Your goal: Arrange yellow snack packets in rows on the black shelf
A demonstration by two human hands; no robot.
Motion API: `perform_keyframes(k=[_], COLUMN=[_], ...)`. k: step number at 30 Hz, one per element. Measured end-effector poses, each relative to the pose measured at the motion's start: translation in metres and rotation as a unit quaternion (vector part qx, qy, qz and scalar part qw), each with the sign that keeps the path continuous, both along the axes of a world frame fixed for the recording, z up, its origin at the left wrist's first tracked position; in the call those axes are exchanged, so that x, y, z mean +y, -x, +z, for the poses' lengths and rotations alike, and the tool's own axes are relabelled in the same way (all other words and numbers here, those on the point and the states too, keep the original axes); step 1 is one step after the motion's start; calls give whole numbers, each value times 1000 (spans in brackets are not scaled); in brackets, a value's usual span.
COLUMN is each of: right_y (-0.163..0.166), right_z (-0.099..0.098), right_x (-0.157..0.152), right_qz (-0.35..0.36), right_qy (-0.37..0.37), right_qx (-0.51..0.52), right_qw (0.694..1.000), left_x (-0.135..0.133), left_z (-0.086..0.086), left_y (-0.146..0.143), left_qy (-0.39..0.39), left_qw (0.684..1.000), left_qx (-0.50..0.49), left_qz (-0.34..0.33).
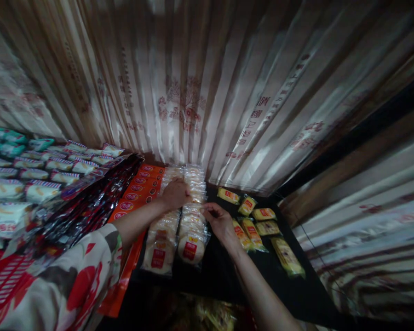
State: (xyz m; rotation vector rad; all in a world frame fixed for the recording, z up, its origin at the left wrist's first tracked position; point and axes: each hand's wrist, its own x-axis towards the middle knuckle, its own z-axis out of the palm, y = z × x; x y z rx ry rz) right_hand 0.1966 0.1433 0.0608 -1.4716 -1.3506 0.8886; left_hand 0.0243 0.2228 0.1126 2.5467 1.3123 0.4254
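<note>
Two rows of clear-wrapped round rice-cracker packs (189, 230) with red labels lie on a dark display surface (224, 271). My left hand (175, 193) rests closed on the far end of the left row, fingers curled over a pack. My right hand (219, 219) sits at the right edge of the right row, fingers pinched on a pack's wrapper. My left arm wears a floral sleeve (72, 280).
Orange packets (138, 193) and dark red foil packs (89, 207) lie left of the crackers, white and teal snack packs (31, 174) further left. Several yellow packets (258, 220) lie scattered right. A shiny printed curtain (200, 92) hangs behind.
</note>
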Motion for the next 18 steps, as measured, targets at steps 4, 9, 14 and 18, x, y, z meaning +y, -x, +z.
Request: perform_keyframes(k=[4, 9, 14, 18], right_y=[1, 4, 6, 4], right_z=[-3, -4, -1, 8], right_x=[4, 4, 1, 0], right_qz=[-2, -27, -6, 17], right_qy=[-14, -20, -19, 23], right_qx=[9, -23, -15, 26], right_qw=[1000, 999, 1000, 999], left_x=[3, 6, 4, 1], left_z=[-1, -1, 1, 4], left_y=[-1, 0, 2, 2], left_qy=[7, -4, -33, -40], left_qw=[1000, 999, 996, 996], left_qx=[7, 27, 52, 53], left_qz=[-8, -21, -60, -60])
